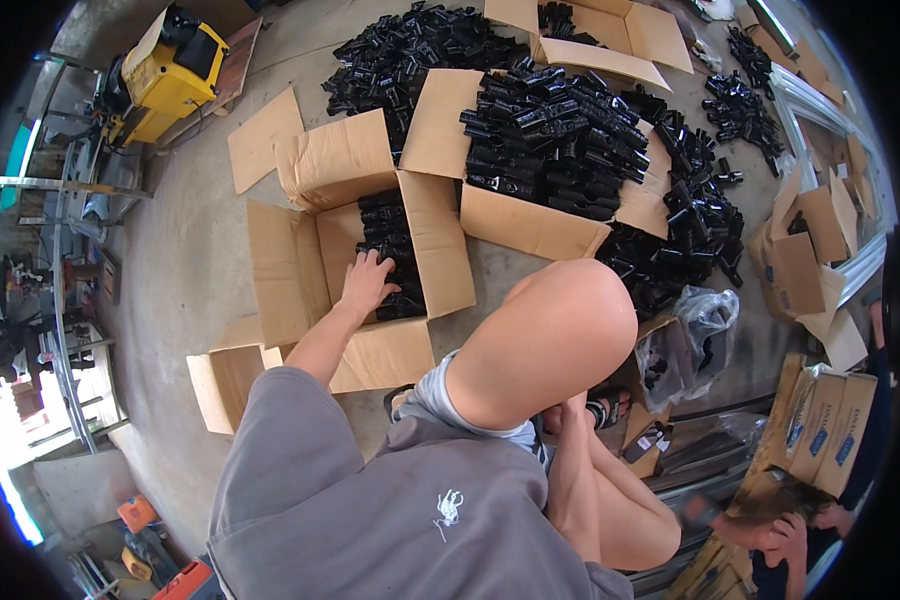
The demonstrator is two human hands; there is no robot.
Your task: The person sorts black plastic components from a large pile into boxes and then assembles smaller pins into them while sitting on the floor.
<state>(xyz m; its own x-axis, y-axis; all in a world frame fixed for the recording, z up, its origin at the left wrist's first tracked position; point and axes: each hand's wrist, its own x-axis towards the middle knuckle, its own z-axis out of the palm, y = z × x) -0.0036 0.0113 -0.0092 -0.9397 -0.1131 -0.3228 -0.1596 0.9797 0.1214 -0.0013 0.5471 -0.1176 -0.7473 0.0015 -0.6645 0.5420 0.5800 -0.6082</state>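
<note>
My left hand [368, 283] reaches into an open cardboard box [338, 245]. Its fingers are apart and rest on a row of black plastic parts [382, 222] stacked along the box's right side. No part is lifted clear of the row. Between my legs, my right hand [568, 408] hangs low beside my knee, close to a black sandal [603, 408]; its fingers are mostly hidden. Right of the first box, a second cardboard box [530, 226] is heaped above its rim with the same black tubular parts [555, 130].
Loose black parts lie in piles on the concrete floor [170, 270]. Another open box [650, 40] stands at the far side. A yellow machine [175, 75] is at far left. At lower right, another person's hands [785, 538] work beside long cartons [830, 430].
</note>
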